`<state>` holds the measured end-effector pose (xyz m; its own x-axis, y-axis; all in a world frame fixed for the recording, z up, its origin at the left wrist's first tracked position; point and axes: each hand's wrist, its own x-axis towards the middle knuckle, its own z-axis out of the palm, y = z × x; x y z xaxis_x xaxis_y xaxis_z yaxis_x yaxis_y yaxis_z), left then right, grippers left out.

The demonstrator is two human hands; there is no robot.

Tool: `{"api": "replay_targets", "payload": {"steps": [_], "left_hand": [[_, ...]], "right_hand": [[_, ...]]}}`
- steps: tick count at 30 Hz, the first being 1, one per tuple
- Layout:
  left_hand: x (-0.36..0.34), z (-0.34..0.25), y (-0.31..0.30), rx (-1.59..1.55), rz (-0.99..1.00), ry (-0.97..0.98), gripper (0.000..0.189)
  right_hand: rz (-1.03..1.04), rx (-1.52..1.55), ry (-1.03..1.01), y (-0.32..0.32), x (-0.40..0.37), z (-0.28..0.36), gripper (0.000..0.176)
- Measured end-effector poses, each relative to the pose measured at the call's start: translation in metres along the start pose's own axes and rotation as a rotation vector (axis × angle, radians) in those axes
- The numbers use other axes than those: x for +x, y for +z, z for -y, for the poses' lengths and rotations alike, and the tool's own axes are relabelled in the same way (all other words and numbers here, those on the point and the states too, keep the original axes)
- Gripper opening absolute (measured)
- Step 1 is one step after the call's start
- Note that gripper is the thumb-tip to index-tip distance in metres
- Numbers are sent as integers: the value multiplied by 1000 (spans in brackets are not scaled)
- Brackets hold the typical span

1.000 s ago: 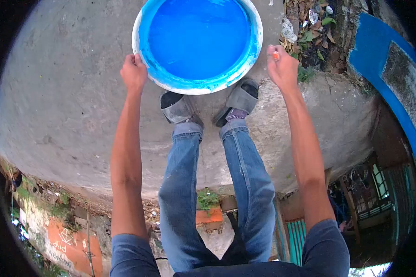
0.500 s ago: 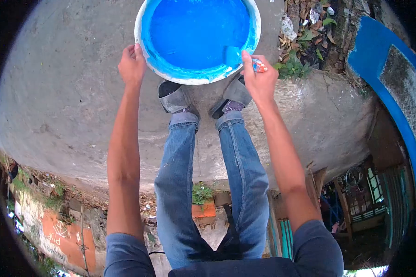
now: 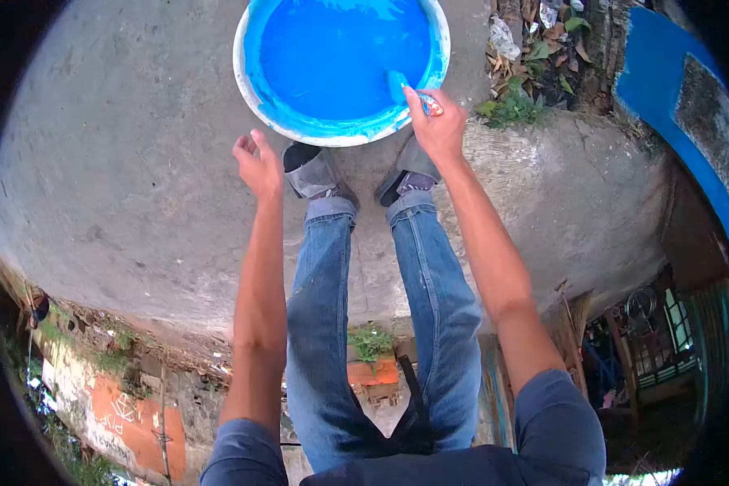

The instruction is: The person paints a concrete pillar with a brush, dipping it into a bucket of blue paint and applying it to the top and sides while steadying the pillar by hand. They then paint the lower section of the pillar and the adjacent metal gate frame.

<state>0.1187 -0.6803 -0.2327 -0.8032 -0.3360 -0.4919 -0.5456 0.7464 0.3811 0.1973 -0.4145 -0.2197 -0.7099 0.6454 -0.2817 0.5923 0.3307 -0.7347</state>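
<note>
My right hand (image 3: 441, 134) is closed around the handle of a paintbrush (image 3: 396, 86), whose bristles are coated in blue and tilt over the near right part of the tub. The handle shows orange and white marks. The wide white tub (image 3: 240, 69) holds bright blue paint (image 3: 340, 57), with streaks smeared around its inner wall. Off the tub's near left rim, my left hand (image 3: 261, 166) hangs with nothing in it, thumb and fingers apart.
My sandalled feet (image 3: 316, 172) stand on the concrete ground (image 3: 138, 162) just short of the tub. At right is a curved surface (image 3: 652, 65) partly painted blue, with a bare grey patch. Dry leaves, litter and a small green plant (image 3: 514, 108) lie right of the tub.
My left hand has let go of the tub's rim and drawn back toward my legs. The brush has shifted slightly left and up, its bristles now turned more edge-on.
</note>
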Motion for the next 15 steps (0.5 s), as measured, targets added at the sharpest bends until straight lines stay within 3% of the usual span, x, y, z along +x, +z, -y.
{"api": "replay_targets", "payload": {"steps": [3, 15], "left_hand": [[-1, 15, 3, -65, 1, 21, 58], [-27, -24, -13, -28, -19, 99, 57]], "right_hand": [[-2, 8, -33, -6, -5, -8, 27], [11, 47, -71, -15, -21, -16, 25]]}}
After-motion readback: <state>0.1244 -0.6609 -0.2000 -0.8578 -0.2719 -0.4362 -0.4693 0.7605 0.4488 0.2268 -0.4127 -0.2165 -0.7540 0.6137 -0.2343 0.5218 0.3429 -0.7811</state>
